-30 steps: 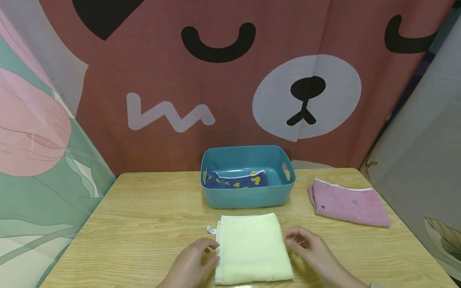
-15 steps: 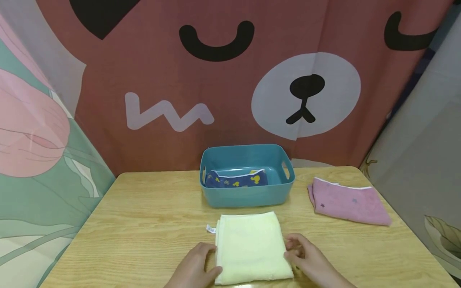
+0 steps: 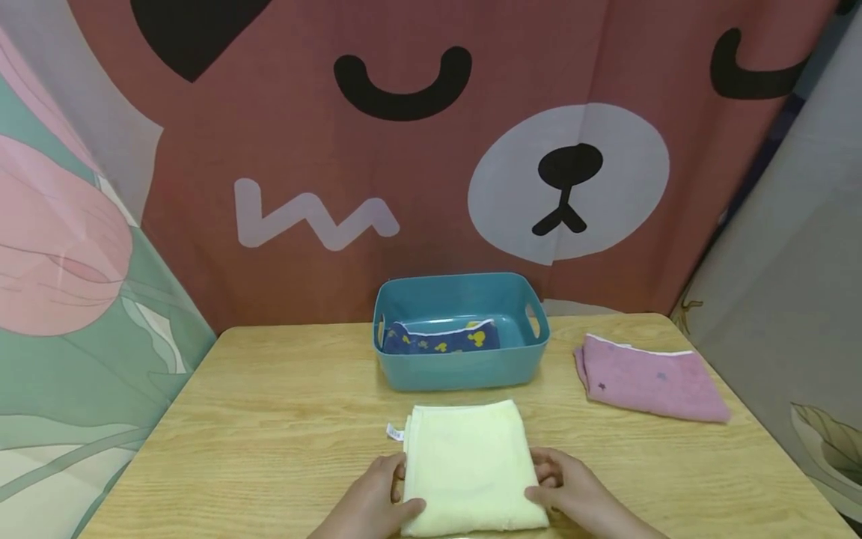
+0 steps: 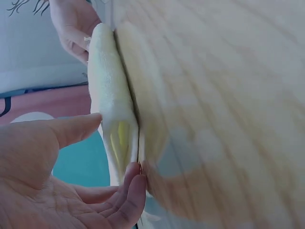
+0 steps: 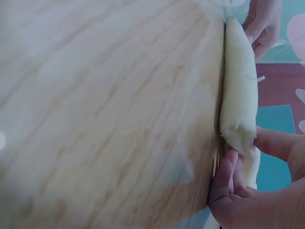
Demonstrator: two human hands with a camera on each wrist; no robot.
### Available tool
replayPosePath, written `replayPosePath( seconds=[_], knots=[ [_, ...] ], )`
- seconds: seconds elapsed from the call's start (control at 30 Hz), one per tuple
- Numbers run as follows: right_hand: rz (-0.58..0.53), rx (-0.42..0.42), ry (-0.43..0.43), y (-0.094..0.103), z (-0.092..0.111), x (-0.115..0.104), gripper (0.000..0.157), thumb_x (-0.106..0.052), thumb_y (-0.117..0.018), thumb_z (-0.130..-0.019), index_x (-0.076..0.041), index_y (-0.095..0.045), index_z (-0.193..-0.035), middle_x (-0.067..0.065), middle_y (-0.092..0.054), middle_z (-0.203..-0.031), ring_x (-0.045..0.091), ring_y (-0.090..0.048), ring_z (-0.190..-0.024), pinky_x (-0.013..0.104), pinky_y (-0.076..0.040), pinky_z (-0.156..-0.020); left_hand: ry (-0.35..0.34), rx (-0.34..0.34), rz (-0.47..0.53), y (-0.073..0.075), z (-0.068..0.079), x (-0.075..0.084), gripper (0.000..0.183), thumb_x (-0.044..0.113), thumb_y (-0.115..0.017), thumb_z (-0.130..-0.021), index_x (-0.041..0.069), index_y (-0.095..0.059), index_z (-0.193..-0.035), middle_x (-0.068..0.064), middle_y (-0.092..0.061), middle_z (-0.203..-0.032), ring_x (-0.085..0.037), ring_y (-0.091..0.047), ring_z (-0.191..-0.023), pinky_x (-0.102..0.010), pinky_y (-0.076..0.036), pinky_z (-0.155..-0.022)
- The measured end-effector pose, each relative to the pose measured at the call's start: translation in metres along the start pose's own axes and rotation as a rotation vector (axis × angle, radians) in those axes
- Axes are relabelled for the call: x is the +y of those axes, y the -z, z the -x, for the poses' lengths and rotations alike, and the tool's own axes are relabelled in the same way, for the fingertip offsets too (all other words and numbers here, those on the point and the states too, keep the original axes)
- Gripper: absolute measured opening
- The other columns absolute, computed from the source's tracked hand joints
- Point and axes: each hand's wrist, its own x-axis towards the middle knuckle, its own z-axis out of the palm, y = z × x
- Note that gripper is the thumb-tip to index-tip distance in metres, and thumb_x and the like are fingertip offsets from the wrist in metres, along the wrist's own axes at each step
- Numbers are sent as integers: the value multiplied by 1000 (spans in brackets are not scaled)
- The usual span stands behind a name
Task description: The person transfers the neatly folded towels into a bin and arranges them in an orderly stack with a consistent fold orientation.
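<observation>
A pale yellow towel (image 3: 471, 464), folded into a thick square, lies on the wooden table with a small white tag (image 3: 394, 432) poking out at its left. My left hand (image 3: 374, 495) grips its left edge, the thumb (image 4: 78, 130) on top and the fingers (image 4: 128, 200) tucked low at the table surface. On the opposite edge, my right hand (image 3: 571, 488) pinches the towel the same way, with its thumb (image 5: 274, 143) above and curled fingers (image 5: 226, 183) at the bottom layer. Open folds show at the towel's side in the left wrist view.
Behind the towel stands a teal plastic basket (image 3: 465, 372) with handle holes, holding a folded navy cloth (image 3: 441, 339) with yellow figures. A folded pink towel (image 3: 653, 378) with small stars lies at the right. A bear-print curtain (image 3: 303, 277) hangs behind the table (image 3: 269, 419).
Both hands have closed in on the towel's two sides, lower along its edges, and now hold it with thumbs on top. The towel, basket and pink towel stay where they were.
</observation>
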Motion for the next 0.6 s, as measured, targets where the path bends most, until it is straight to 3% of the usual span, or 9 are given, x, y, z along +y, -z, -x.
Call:
replayPosePath(
  seconds=[0.17,0.37,0.6],
  knots=[
    [-13,-35,8,2,-1,0,63,-1,-72,-87,27,-39,-132,8,-64,-89,19,-57,-82,23,-50,-64,14,-20,122,0,-1,2,33,22,-80,-84,7,-56,-102,-3,-52,-84,-12,-48,-65,-25,-40,-56],
    [-8,-76,22,3,-1,2,44,-1,-70,-88,24,-53,-120,6,-63,-91,18,-55,-82,22,-49,-67,69,-86,318,-2,-2,3,41,13,-78,-86,-2,-56,-117,-2,-63,-92,-16,-61,-79,-30,-51,-68],
    [12,-81,53,2,0,4,41,-2,-71,-88,23,-56,-117,8,-63,-91,17,-55,-81,22,-48,-68,74,-135,586,-5,-5,0,68,-7,-73,-84,-25,-31,-134,-12,-64,-94,-27,-68,-85,-34,-58,-75]
  ],
)
